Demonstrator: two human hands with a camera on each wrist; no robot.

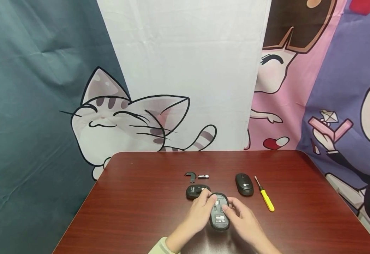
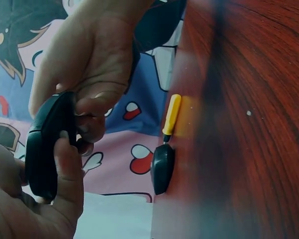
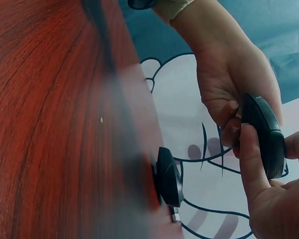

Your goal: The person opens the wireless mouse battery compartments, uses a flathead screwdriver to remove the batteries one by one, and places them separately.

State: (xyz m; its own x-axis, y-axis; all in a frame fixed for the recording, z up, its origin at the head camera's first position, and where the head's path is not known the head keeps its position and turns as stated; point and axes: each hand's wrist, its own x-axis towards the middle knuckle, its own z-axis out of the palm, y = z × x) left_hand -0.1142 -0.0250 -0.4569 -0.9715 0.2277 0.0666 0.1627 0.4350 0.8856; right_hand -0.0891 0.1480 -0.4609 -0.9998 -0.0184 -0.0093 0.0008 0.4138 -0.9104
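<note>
Printed cloth [image 1: 185, 63] hangs behind everything, in teal, white, pink and purple, with a grey-striped cartoon cat [image 1: 118, 120] on it beyond and to the left of the grip. Below it stands a reddish-brown wood-grain table [image 1: 134, 201] with rounded far corners, spreading out under both hands. Above its surface, between the two hands, is an oval black-and-grey plastic computer mouse [image 1: 219, 214], its grey underside and pale printed label turned up toward the person. Left hand [image 1: 197, 212] and right hand [image 1: 243, 220] are both clamped on this mouse: each thumb lies on the underside near its own edge, and the other fingers bend about the sides. A pale green sleeve [image 1: 162, 246] covers the left forearm, nearer the person than the grip.

Just beyond the left fingers lies a second black mouse [image 1: 194, 191], also underside up, on the table and apart from the hand. Farther out past it are a dark, curved plastic piece [image 1: 192, 175] and, beside that, a small silver-and-dark cylindrical battery [image 1: 203, 176]. Beyond the right hand sits a glossy black mouse [image 1: 244, 184], top side up; just right of it lies a yellow-handled screwdriver [image 1: 266, 200], its metal tip pointing away from the grip.
</note>
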